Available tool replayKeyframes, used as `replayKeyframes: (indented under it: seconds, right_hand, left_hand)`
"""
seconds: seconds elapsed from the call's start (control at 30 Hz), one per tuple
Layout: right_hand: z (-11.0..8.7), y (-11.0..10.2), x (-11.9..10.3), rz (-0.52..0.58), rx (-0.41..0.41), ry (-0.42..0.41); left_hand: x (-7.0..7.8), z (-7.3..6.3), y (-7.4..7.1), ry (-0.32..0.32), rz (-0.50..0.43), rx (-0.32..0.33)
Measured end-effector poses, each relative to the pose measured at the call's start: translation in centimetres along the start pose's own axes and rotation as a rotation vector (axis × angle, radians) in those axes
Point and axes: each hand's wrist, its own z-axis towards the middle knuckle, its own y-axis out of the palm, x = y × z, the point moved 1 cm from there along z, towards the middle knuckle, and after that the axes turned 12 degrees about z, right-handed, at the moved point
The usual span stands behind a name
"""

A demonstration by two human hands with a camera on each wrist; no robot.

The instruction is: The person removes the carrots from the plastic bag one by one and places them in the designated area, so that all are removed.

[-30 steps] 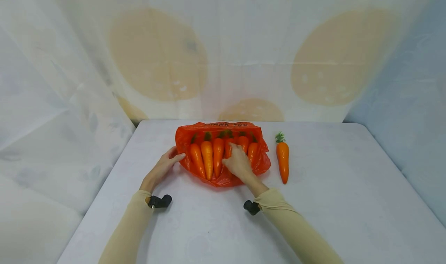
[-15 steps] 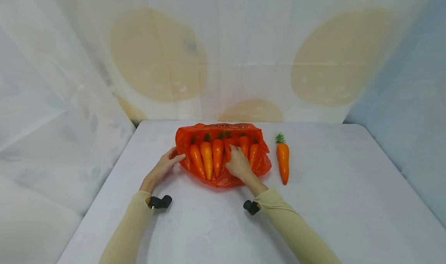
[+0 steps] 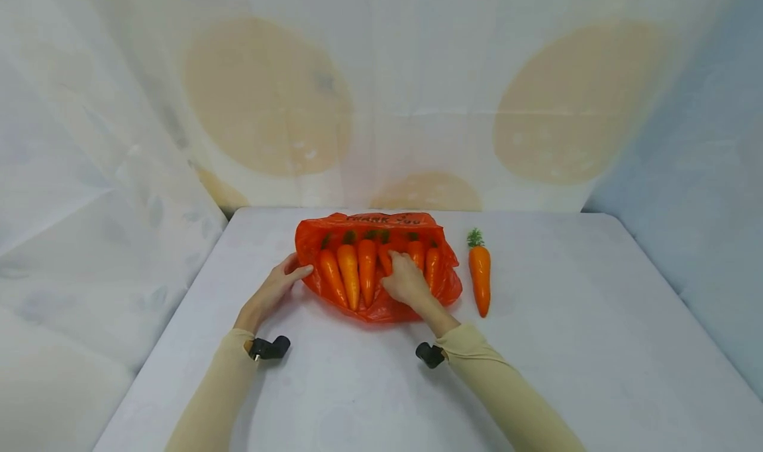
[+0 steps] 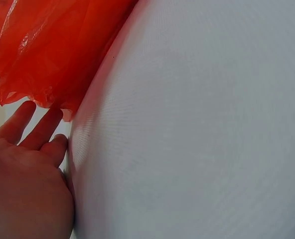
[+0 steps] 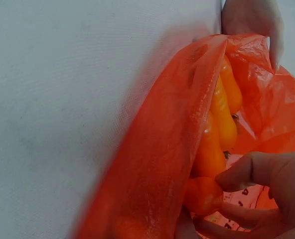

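Note:
A red plastic bag (image 3: 381, 314) with black lettering lies with its mouth spread, and several orange carrots (image 3: 349, 276) with green tops rest side by side inside. My left hand (image 3: 275, 289) holds the bag's left edge, thumb over the rim; its lower fingers (image 4: 45, 129) reach along the bag's outside in the left wrist view. Inside the bag, my right hand (image 3: 410, 283) pinches a carrot (image 3: 385, 260) between thumb and fingers. In the right wrist view, that carrot's rounded end (image 5: 203, 195) shows at the fingertips, and the bag's near wall covers the rest.
One more carrot (image 3: 480, 280) with a leafy green top lies on the white table (image 3: 572, 346), right of the bag. A pale curtain (image 3: 417, 74) with tan round shapes hangs behind the table.
The carrot in my right hand has tilted, its top leaning further left among the others. My left hand keeps its place at the bag's edge. The whole head view has shifted slightly.

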Motion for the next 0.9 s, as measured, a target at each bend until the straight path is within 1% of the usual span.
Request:
replayKeyframes:
  seconds: [0.1,0.23,0.47,0.6,0.9]
  right_hand:
    - [-0.1,-0.1,-0.1,0.012,-0.002,0.008]
    - [-0.1,-0.4,0.0,0.059,0.006,0.004]
    - [-0.5,-1.2,-0.3,0.125,0.027,-0.052]
    - [-1.0,-1.2,-0.6,0.146,0.016,-0.071]
    - [-1.8,-1.7,-1.1,0.212,-0.007,-0.078]
  left_hand:
    - [0.0,0.1,0.0,-0.004,-0.003,0.004]
    - [0.0,0.1,0.1,-0.008,-0.006,0.001]
    - [0.1,0.3,0.1,-0.003,-0.005,0.001]
    - [0.1,0.2,0.1,-0.013,-0.002,-0.001]
    - [-0.2,0.0,0.1,-0.024,-0.010,0.007]
